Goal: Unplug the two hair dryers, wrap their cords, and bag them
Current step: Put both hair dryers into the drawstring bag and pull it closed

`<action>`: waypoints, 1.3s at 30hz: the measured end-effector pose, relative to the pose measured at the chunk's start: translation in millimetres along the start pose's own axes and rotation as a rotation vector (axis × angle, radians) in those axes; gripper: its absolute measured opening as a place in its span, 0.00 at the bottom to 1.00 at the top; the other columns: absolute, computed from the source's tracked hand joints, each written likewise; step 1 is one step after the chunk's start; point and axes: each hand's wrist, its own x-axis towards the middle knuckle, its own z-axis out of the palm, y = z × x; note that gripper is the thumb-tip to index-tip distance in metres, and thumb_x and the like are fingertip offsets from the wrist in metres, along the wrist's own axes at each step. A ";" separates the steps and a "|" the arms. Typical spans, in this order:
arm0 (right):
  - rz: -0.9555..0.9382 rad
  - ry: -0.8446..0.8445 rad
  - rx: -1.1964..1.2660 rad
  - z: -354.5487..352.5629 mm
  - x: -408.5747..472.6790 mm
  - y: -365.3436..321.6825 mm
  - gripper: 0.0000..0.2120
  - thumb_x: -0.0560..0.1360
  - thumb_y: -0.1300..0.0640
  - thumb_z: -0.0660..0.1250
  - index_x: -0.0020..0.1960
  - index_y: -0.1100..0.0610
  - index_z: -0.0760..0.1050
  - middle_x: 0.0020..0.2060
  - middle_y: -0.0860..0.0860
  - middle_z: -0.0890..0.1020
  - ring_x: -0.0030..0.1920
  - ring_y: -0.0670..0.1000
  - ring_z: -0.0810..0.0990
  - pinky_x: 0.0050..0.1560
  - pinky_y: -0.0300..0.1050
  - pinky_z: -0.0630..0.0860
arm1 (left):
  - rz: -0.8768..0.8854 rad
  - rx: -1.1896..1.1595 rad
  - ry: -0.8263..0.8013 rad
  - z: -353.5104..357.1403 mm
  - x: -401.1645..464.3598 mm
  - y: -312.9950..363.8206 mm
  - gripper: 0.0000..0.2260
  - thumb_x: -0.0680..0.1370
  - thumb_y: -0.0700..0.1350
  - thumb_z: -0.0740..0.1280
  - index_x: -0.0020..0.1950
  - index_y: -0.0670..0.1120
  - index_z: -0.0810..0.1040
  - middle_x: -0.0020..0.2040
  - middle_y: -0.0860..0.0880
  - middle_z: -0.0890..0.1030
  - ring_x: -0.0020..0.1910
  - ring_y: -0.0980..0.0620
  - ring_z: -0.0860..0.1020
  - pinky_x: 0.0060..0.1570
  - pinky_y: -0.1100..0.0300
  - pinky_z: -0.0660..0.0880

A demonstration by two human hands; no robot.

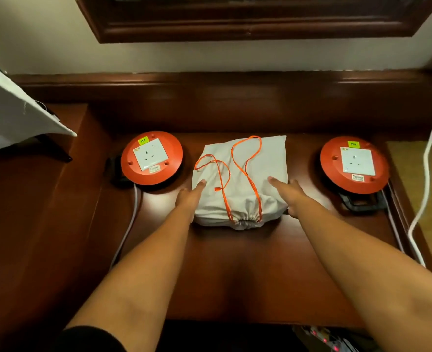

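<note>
Dark polished wooden desk [235, 270] with a raised back ledge. Between the fingers of both hands, lying flat: grey drawstring bag [240, 179], cinched, orange cord [245, 171] looped on top. Left of the left-hand fingers [201, 185], an orange socket reel [151, 158]; right of the right-hand fingers [277, 182], a second reel [355, 164].

Furnished room: dark wooden desk [235, 262] (framed mirror [235, 26] above).
</note>
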 end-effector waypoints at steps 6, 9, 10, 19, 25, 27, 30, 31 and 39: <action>-0.220 -0.068 0.088 9.2 -3.2 -0.9 0.16 0.70 0.67 0.66 0.55 0.56 0.72 0.52 0.55 0.81 0.51 0.57 0.81 0.52 0.49 0.79 | -0.076 -0.168 -0.071 2.2 18.2 -6.8 0.43 0.57 0.68 0.74 0.68 0.50 0.73 0.62 0.47 0.79 0.57 0.43 0.78 0.61 0.45 0.74; -0.334 -0.028 0.110 12.0 -1.1 -4.7 0.14 0.72 0.69 0.60 0.53 0.57 0.75 0.50 0.56 0.82 0.49 0.57 0.81 0.47 0.46 0.77 | -0.018 -0.248 -0.069 4.3 15.3 -1.4 0.35 0.67 0.62 0.73 0.70 0.50 0.71 0.62 0.47 0.79 0.57 0.44 0.78 0.58 0.48 0.76; -0.351 -0.018 0.110 13.2 0.5 -6.3 0.14 0.72 0.69 0.59 0.53 0.57 0.76 0.50 0.57 0.82 0.50 0.57 0.81 0.47 0.46 0.78 | -0.002 -0.267 -0.063 5.8 18.5 -0.3 0.33 0.69 0.60 0.73 0.70 0.49 0.70 0.62 0.47 0.79 0.56 0.44 0.78 0.56 0.49 0.76; -0.392 0.030 0.139 26.0 25.4 -27.1 0.15 0.70 0.69 0.58 0.50 0.57 0.78 0.48 0.58 0.83 0.48 0.57 0.81 0.50 0.52 0.79 | 0.044 -0.277 -0.011 11.4 38.2 24.6 0.32 0.69 0.60 0.73 0.68 0.47 0.71 0.60 0.46 0.80 0.56 0.44 0.79 0.58 0.46 0.77; -0.421 0.059 0.122 29.9 42.1 -47.5 0.13 0.70 0.70 0.58 0.47 0.57 0.77 0.44 0.56 0.81 0.44 0.54 0.79 0.45 0.47 0.76 | 0.042 -0.301 -0.014 17.4 51.8 38.2 0.33 0.69 0.60 0.73 0.69 0.47 0.71 0.60 0.46 0.80 0.56 0.44 0.79 0.58 0.46 0.77; -0.432 0.061 0.112 31.4 45.7 -50.7 0.12 0.71 0.70 0.58 0.47 0.58 0.76 0.44 0.56 0.81 0.44 0.54 0.78 0.44 0.46 0.75 | 0.035 -0.306 -0.010 17.1 54.6 38.0 0.31 0.69 0.59 0.73 0.67 0.46 0.73 0.58 0.46 0.81 0.54 0.44 0.80 0.57 0.46 0.77; -0.434 0.065 0.104 33.5 48.0 -51.1 0.12 0.71 0.69 0.59 0.47 0.58 0.77 0.45 0.56 0.82 0.45 0.54 0.79 0.46 0.47 0.76 | 0.031 -0.309 -0.013 17.2 57.6 36.8 0.31 0.68 0.60 0.73 0.66 0.46 0.74 0.57 0.46 0.82 0.52 0.44 0.81 0.56 0.46 0.78; -0.433 0.067 0.106 33.6 48.5 -50.3 0.12 0.71 0.69 0.59 0.47 0.58 0.77 0.45 0.56 0.82 0.45 0.55 0.79 0.46 0.47 0.76 | 0.034 -0.300 -0.006 17.3 57.3 37.3 0.31 0.68 0.60 0.73 0.66 0.46 0.74 0.57 0.46 0.82 0.53 0.44 0.81 0.56 0.46 0.78; -0.421 0.082 -0.032 30.6 41.1 -55.2 0.08 0.72 0.62 0.62 0.49 0.61 0.76 0.48 0.58 0.82 0.51 0.59 0.80 0.54 0.54 0.78 | 0.145 -0.062 0.116 18.0 40.9 44.2 0.29 0.75 0.58 0.68 0.72 0.45 0.67 0.68 0.44 0.73 0.65 0.42 0.73 0.65 0.48 0.71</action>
